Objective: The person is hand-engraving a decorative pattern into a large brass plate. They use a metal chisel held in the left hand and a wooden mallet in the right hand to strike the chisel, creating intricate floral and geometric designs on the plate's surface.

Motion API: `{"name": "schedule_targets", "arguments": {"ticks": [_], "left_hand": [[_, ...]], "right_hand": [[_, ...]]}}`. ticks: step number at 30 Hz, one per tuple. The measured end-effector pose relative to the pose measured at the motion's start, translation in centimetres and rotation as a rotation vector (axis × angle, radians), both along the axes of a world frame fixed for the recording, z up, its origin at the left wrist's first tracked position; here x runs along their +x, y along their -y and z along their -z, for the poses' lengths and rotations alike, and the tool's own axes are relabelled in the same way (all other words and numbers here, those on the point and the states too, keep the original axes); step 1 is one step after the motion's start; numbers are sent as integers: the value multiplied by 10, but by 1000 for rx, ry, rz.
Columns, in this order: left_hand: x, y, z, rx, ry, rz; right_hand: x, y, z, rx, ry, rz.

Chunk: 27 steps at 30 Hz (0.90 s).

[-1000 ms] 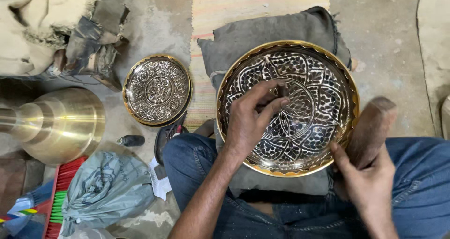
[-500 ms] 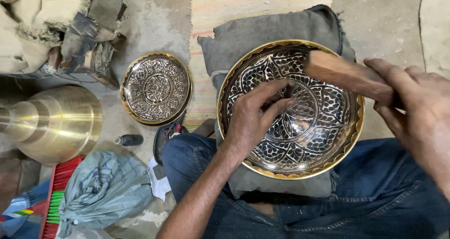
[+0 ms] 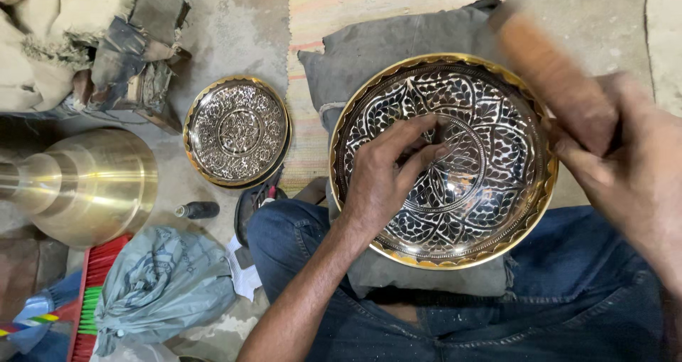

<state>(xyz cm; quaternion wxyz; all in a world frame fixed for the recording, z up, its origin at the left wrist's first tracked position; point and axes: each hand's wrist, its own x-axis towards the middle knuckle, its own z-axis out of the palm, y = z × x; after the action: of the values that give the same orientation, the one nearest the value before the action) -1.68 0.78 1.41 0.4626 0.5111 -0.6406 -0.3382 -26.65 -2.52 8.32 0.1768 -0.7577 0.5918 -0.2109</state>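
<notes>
Brass, a large engraved bowl [image 3: 444, 159] was propped on a grey cushion [image 3: 369, 63] over the lap. A small tool, barely visible, was pinched against its centre by the left hand [image 3: 383, 177]; a blurred wooden mallet [image 3: 554, 78] was gripped, raised, by the right hand [image 3: 625, 163]. Engraving seemed under way, and a squarely aimed blow was judged needed. A smaller plate [image 3: 238, 131] and brass vessel [image 3: 85, 184] lay aside, nothing obstructing.

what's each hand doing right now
Left hand: fingers pinched together and pressed on the middle of the big engraved plate; whether they hold anything cannot be told.
Right hand: closed around a blurred wooden handle, raised over the plate's rim.
</notes>
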Motion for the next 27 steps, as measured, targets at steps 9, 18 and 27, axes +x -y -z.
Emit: {"name": "schedule_targets", "arguments": {"ticks": [9,18,27], "left_hand": [[2,-1,0,-61,39,-9],[5,1,-4,-103,63,9],[4,0,-1,-38,65,18]], "right_hand": [[4,-7,-4,25,-352,-15],[-2,-5,3,-72,-475,-133],[2,-9,-2,16,-299,-88]]}}
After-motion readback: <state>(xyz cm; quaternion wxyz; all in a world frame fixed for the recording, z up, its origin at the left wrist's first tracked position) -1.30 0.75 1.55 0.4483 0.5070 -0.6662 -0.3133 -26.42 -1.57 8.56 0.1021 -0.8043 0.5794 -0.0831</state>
